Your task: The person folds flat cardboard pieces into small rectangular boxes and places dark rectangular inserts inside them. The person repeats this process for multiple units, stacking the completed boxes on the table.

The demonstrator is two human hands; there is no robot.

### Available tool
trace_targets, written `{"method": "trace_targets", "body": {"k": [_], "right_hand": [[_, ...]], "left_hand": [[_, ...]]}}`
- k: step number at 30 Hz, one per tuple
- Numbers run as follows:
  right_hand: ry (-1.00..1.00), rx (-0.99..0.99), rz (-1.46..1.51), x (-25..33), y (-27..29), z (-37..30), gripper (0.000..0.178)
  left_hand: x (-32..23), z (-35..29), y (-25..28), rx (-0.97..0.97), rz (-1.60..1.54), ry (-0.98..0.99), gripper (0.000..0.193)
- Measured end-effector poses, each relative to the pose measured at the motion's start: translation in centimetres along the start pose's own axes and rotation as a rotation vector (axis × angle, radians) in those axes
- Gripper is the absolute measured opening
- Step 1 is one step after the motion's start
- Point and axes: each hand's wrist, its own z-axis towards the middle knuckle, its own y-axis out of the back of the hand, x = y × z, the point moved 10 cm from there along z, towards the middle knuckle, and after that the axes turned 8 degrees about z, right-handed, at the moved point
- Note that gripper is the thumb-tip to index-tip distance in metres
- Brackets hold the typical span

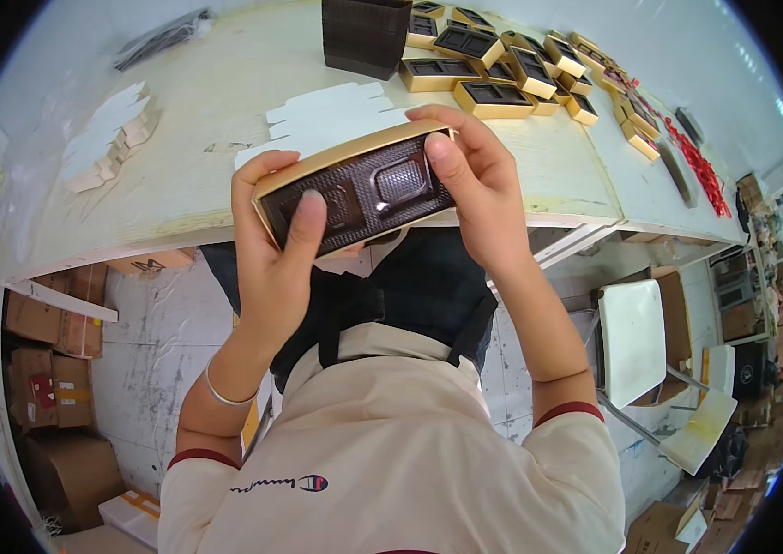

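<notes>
Between my two hands, above the table's near edge, is a gold box [368, 202] with a dark plastic insert [401, 182] that has square hollows. My left hand [283, 217] grips its left end, the thumb pressed on the insert and the fingers behind the rim. My right hand [476, 180] is closed on the right end, its thumb at the upper right corner of the insert. The box is tilted, so its inside faces me. Flat white card blanks [331, 115] lie on the table just behind it, partly hidden by the box.
On the white table [198, 138], many similar gold boxes [493, 97] are heaped at back right, beside a black upright stack [366, 37]. More white card pieces [113, 138] lie at left. Red ribbon-like material [701, 166] is far right. A white chair [632, 337] stands right.
</notes>
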Motion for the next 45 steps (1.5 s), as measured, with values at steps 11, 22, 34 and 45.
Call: {"method": "trace_targets", "body": {"k": [11, 22, 34, 45], "right_hand": [[0.493, -0.107, -0.460, 4.3, -0.8, -1.8, 0.044], [0.804, -0.033, -0.871, 7.1, -3.0, -4.2, 0.029], [0.172, 0.000, -0.337, 1.9, 0.3, -1.0, 0.014], [-0.416, -0.429, -0.462, -4.0, 22.7, 8.3, 0.040]], "left_hand": [[-1.0, 0.6, -0.5, -0.005, 0.033, -0.076, 0.041], [-2.2, 0.1, -1.0, 0.021, 0.033, -0.156, 0.044], [0.2, 1.4, -1.4, 0.141, 0.317, -0.034, 0.033], [4.5, 3.5, -0.6, 0.534, 1.329, -0.274, 0.061]]}}
